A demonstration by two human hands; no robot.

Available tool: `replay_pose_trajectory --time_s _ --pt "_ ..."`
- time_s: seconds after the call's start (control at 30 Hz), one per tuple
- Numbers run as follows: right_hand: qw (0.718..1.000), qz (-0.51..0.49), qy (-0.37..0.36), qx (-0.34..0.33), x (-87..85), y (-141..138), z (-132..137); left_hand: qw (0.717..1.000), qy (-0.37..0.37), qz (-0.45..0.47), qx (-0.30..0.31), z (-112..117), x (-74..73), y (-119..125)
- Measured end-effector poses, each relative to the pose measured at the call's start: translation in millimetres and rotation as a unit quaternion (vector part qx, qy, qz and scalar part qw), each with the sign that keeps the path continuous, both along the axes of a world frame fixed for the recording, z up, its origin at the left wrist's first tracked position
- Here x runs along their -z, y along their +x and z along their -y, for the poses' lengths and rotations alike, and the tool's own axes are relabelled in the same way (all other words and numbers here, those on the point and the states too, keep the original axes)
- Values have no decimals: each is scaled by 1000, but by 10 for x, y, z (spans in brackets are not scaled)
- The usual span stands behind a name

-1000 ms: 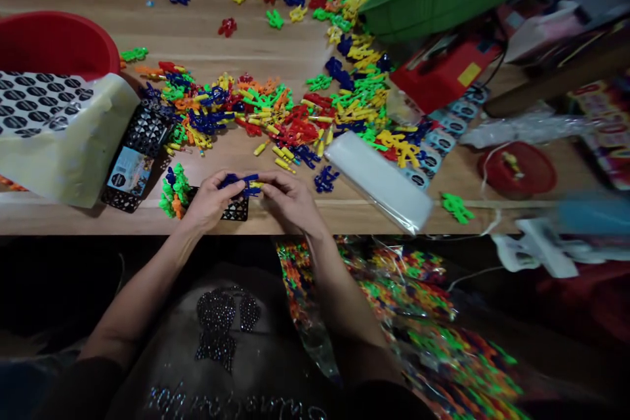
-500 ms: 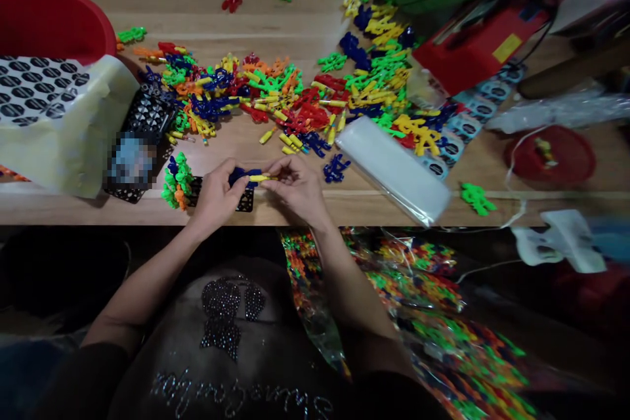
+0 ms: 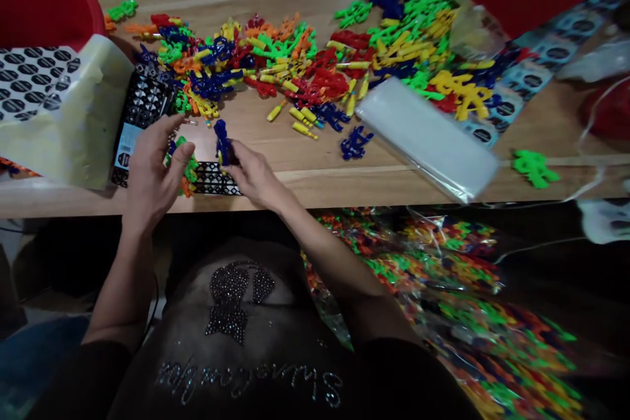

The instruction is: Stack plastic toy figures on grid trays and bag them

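Observation:
My right hand (image 3: 256, 174) pinches a dark blue plastic toy figure (image 3: 221, 139) and holds it upright over the table's front part. A bit of yellow shows low on it, by my fingertips. My left hand (image 3: 153, 167) is open, thumb and fingers apart, over a cluster of green and orange toy figures (image 3: 189, 169) that it partly hides. Whether it touches them I cannot tell. Under and between the hands lies a black perforated plastic strip (image 3: 216, 178).
Piles of coloured figures and yellow pieces (image 3: 315, 72) spread behind my hands. At left stand a red basin (image 3: 91, 6), a patterned sheet (image 3: 93, 125) and black perforated pieces (image 3: 147, 102). Clear plastic bags (image 3: 428, 138) lie right. Filled bags (image 3: 443, 275) sit below the table edge.
My hands have parted. The left has let go of the blue figure and moved left to the cluster; the right has moved left with the figure, now upright. The camera view has shifted.

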State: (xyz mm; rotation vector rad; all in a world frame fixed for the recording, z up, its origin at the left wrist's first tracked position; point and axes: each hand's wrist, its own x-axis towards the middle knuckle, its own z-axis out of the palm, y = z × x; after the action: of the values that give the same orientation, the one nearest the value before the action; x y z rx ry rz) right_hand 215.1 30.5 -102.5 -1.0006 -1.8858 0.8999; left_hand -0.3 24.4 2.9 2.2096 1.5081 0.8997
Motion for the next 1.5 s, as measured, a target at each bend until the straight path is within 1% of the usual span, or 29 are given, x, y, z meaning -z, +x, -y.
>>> replay_pose_trajectory --time_s 0.1,0.2,0.27,0.37,0.47,0.53,0.6,0.67,0.7,0.73,0.77,0.8,0.83,0.87,0.9,0.97,1.03,1.07,1.1,1.17,1.27,1.37,1.43,1.5 --pt "999 29 -40 -21 155 -241 22 998 -13 -54 42 -47 177 -67" --pt "996 62 -53 -35 289 -389 100 997 -17 -62 45 -48 315 -54" --pt "995 73 -47 -41 362 -440 174 997 -14 -59 42 -33 358 -36" --pt "995 83 -18 -46 415 -500 289 998 -18 -51 43 -10 363 -21" --pt "992 113 -2 -48 379 -603 373 998 -27 -40 51 1 333 -25" --pt "990 136 -12 -43 319 -674 382 997 -30 -34 63 -3 316 -35" --pt "987 149 -30 -58 245 -687 326 997 -25 -32 70 -17 313 -44" --pt "983 147 -49 -102 155 -587 196 998 -17 -33 60 -36 327 -48" --pt "981 142 -52 -121 104 -489 102 998 -14 -33 49 -44 337 -48" --pt "981 136 -49 -126 50 -363 -11 999 -9 -30 37 -51 349 -46" --pt "984 132 -41 -110 -1 -215 -144 999 -5 -25 26 -56 360 -44" --pt "988 133 -28 -73 -46 -56 -297 1000 1 -18 17 -60 371 -42" --pt "990 142 -14 -18 -78 104 -469 1000 7 -11 11 -63 379 -40" --pt "985 162 -5 52 -95 255 -655 1000 12 -4 7 -65 386 -38" --pt "974 193 1 120 -95 389 -847 1000 17 1 5 -67 390 -36" --pt "934 253 -4 250 -51 584 -1205 1000 24 3 1 -71 392 -34" --pt "896 300 -33 325 18 668 -1446 999 32 1 -2 -72 389 -34" --pt "884 317 -46 339 49 671 -1496 999 35 -1 -3 -70 386 -35" --pt "879 332 -50 338 71 651 -1493 999 37 -3 -3 -65 384 -37" --pt "885 349 -27 306 90 567 -1334 999 38 -11 -5 -51 377 -42" --pt "907 365 24 208 72 436 -860 999 33 -26 -5 -29 356 -46" --pt "917 382 17 110 52 418 -411 999 17 -42 -6 -12 311 -43" --pt "923 375 3 86 51 482 -233 999 5 -45 -10 4 275 -38" --pt "932 349 -9 93 57 575 -152 999 -1 -41 -11 25 248 -28"
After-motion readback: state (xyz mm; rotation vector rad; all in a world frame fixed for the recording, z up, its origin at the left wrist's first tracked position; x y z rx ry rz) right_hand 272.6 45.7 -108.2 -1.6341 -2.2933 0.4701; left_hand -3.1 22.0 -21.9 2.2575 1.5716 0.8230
